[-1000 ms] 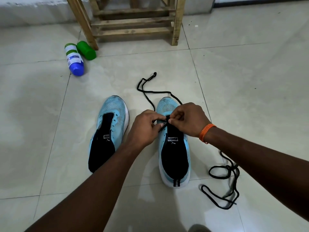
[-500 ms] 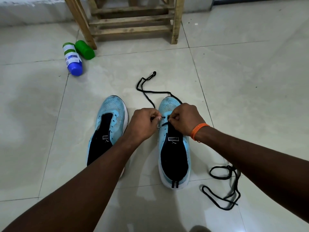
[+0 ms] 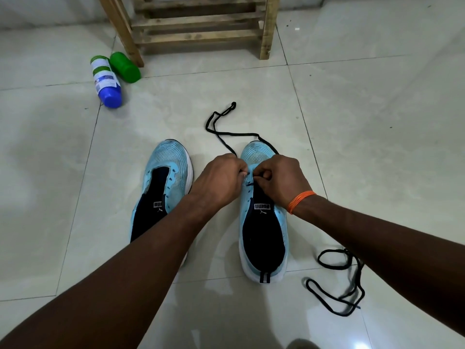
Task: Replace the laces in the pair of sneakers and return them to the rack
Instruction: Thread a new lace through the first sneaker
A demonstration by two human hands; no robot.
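Threading: you are working the black lace into the front eyelets of the right-side sneaker, directly under your fingers.
Left hand: curled tight, and it appears to pinch the lace at the left edge of the eyelet row.
Right hand: curled too, thumb and forefinger nipping the lace just across from the left fingers, the two hands almost touching.
Lace run: from your fingers it trails past the toe and loops on the floor beyond them, toward the wooden rack.
Doing it well: level both ends before you cross them, lay the lace flat without a twist, and enter each eyelet from the same side. Draw slack from the far loop gently, or the sneaker may slide on the smooth tile.
Waiting: the left-side sneaker, just left of your left fingers, shows bare eyelets. The second lace lies heaped behind your right fingers, beside the forearm.
Hidden: both lace tips and the exact eyelet, inside your grip. Your left forearm covers the left-side sneaker's heel.
Cut off: the rack's upper shelves.
Hard to make out: whether the first pair is fully threaded.
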